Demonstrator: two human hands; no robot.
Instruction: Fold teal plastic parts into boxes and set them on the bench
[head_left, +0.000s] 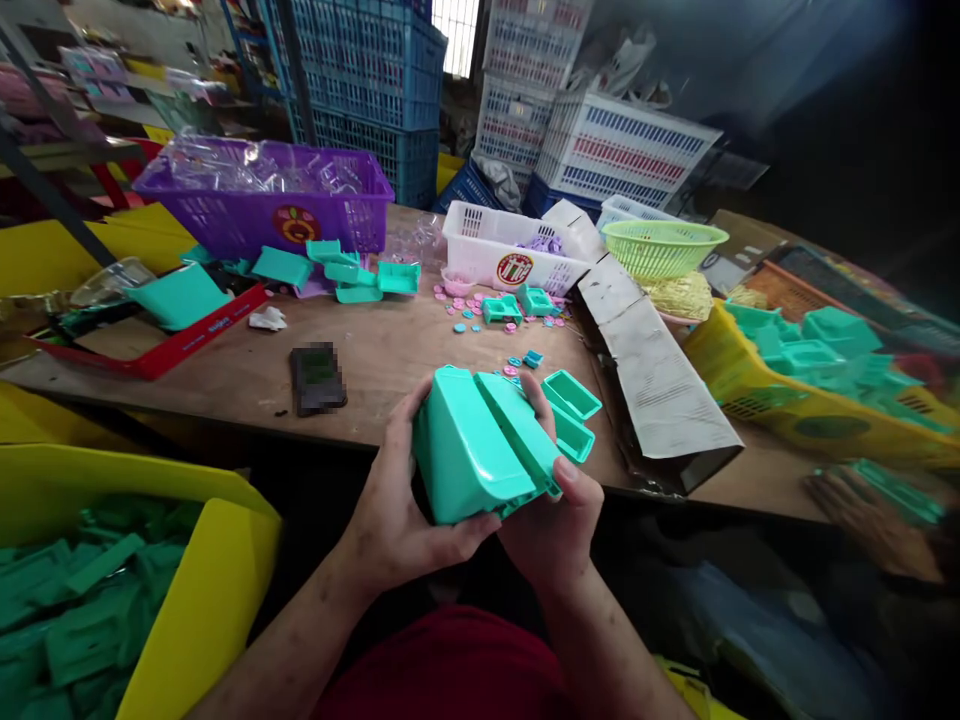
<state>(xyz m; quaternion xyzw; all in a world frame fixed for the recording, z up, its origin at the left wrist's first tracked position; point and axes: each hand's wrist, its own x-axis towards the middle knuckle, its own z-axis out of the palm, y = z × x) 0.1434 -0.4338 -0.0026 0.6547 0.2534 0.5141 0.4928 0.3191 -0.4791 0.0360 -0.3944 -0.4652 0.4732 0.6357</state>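
Between my hands, in front of the table edge, is a turquoise plastic box-like part (pixel 469 440) with a narrower turquoise piece (pixel 521 425) against its right side. A thin dark gap runs between the two. My left hand (pixel 409 500) wraps the larger part from the left, thumb along its lower end. My right hand (pixel 559 510) grips the narrower piece from the right, its thumb near the lower corner. Just beyond my right hand lie two hollow turquoise trays (pixel 574 395). Small blue and pink pieces (pixel 514 362) lie behind the held parts.
A yellow bin (pixel 225 590) of turquoise parts stands at lower left. On the table are a purple basket (pixel 262 205), a white basket (pixel 472 235), a red tray (pixel 157 360) and a cardboard piece (pixel 645 350). Another person's hand (pixel 877 520) holds a turquoise part at right.
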